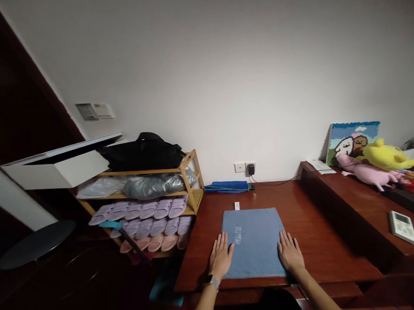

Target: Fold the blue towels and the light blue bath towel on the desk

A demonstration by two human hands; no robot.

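Note:
A blue folded towel [254, 237] lies flat on the dark wooden table [320, 241], with pale lettering near its left edge. My left hand [220, 258] rests palm down on the towel's left edge, fingers stretched out. My right hand [291, 253] lies flat on the towel's right edge, fingers spread as well. Neither hand holds anything. A grey band sits on my left wrist.
A second folded blue cloth [228, 186] lies by the wall under a socket with a plugged charger [251, 169]. A wooden rack of slippers [151, 217] stands left. On the raised shelf to the right sit a remote [403, 226], plush toys [379, 165] and a picture.

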